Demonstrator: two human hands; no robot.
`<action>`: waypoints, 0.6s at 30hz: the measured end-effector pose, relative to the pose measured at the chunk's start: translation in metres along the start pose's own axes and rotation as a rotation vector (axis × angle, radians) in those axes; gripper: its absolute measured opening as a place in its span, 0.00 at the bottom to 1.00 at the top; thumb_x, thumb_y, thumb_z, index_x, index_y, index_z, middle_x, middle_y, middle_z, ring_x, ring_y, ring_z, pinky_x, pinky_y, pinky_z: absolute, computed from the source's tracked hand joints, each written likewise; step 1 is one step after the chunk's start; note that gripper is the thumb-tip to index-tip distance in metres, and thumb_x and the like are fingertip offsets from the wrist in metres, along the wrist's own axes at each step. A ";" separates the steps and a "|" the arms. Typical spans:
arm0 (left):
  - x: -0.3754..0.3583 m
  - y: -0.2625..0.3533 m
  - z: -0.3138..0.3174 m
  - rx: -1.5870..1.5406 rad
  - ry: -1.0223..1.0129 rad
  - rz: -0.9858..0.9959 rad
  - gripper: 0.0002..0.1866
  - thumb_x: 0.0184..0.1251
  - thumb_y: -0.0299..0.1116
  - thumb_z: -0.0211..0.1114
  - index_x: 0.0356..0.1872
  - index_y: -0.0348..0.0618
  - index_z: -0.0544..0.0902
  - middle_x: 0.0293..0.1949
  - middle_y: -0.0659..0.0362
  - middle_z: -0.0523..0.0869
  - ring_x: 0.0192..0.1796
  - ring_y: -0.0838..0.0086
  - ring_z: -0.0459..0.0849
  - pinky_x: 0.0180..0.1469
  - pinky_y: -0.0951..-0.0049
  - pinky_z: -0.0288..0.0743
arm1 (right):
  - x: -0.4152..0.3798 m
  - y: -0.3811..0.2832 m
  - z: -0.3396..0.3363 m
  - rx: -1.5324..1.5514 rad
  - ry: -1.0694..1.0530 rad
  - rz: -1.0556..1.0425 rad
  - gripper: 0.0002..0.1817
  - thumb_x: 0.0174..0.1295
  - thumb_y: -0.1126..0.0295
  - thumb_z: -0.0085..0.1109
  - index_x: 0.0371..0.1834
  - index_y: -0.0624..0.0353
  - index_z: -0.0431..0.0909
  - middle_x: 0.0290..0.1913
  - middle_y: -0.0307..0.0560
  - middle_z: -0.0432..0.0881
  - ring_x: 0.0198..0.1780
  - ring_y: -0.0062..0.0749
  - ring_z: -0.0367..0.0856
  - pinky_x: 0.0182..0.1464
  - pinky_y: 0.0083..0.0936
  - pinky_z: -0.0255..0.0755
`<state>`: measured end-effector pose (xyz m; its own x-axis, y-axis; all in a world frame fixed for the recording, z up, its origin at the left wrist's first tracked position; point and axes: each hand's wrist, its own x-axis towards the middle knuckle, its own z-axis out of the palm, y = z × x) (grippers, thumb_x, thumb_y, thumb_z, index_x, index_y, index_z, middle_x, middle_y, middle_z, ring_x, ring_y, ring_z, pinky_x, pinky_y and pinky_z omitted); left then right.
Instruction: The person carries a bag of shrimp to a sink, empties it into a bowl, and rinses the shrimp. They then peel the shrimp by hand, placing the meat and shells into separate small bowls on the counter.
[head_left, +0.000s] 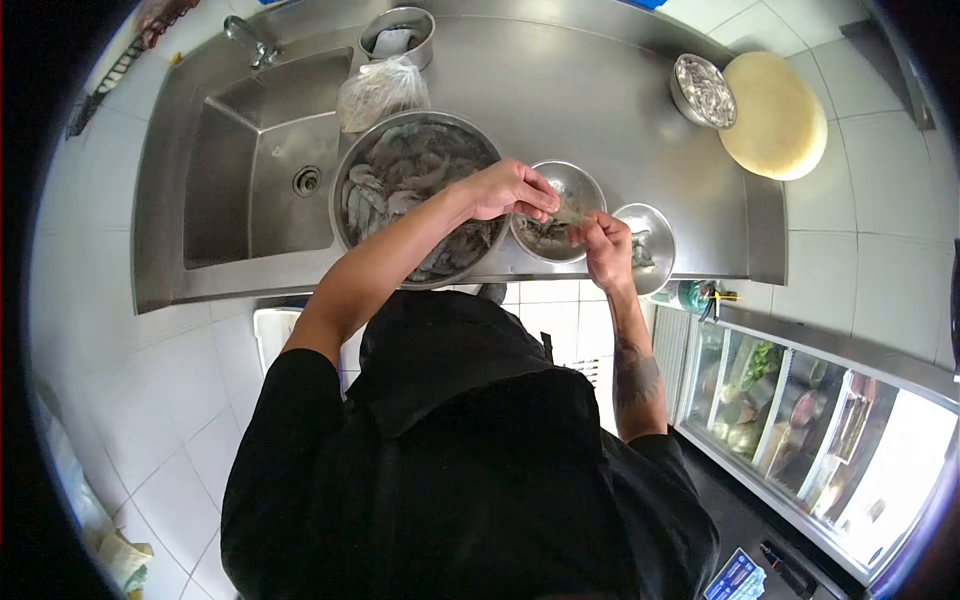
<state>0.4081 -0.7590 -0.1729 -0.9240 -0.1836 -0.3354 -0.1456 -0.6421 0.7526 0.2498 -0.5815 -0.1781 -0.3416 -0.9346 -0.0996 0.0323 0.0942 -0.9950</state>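
Both my hands are closed in a pinch above a middle metal bowl [580, 180]. My left hand [515, 192] and my right hand [605, 248] hold a small, pale, translucent shrimp [567, 214] between their fingertips, mostly hidden by the fingers. Dark scraps like shells lie in the middle bowl. On the left, under my left forearm, a large metal bowl [338, 205] is full of grey raw shrimp [410, 160]. To the right, partly behind my right hand, a smaller metal bowl [658, 228] holds a few grey shrimp [640, 250].
A steel sink [220, 180] with a faucet [255, 45] is at left. Behind the large bowl are a clear plastic bag [383, 95] and a metal pot [420, 50]. A bowl of small pale pieces [705, 92] stands beside a round, cream-coloured board [775, 115]. A glass-fronted fridge [800, 400] is at right.
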 end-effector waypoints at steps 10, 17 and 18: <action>-0.002 0.015 -0.031 0.356 -0.029 0.032 0.09 0.64 0.27 0.68 0.40 0.31 0.82 0.34 0.55 0.86 0.34 0.75 0.84 0.39 0.77 0.81 | -0.003 -0.007 -0.027 -0.843 0.042 -0.042 0.17 0.71 0.63 0.53 0.36 0.68 0.81 0.28 0.39 0.80 0.29 0.20 0.75 0.34 0.20 0.70; 0.015 -0.007 0.015 0.601 -0.060 0.212 0.10 0.65 0.27 0.68 0.33 0.40 0.73 0.28 0.59 0.84 0.29 0.80 0.82 0.32 0.76 0.76 | 0.019 -0.008 0.012 0.190 0.184 0.247 0.10 0.69 0.66 0.58 0.36 0.62 0.80 0.24 0.34 0.74 0.23 0.16 0.70 0.23 0.16 0.63; 0.015 -0.011 0.017 0.797 -0.063 0.287 0.10 0.65 0.27 0.68 0.34 0.40 0.73 0.29 0.59 0.85 0.30 0.82 0.82 0.32 0.77 0.74 | 0.020 -0.003 0.011 0.218 0.189 0.277 0.09 0.68 0.68 0.58 0.35 0.63 0.80 0.25 0.35 0.75 0.23 0.17 0.70 0.23 0.16 0.63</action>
<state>0.3898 -0.7421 -0.1771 -0.9777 -0.2023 -0.0558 -0.0861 0.1442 0.9858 0.2534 -0.6040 -0.1767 -0.4580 -0.8024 -0.3825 0.3393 0.2400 -0.9096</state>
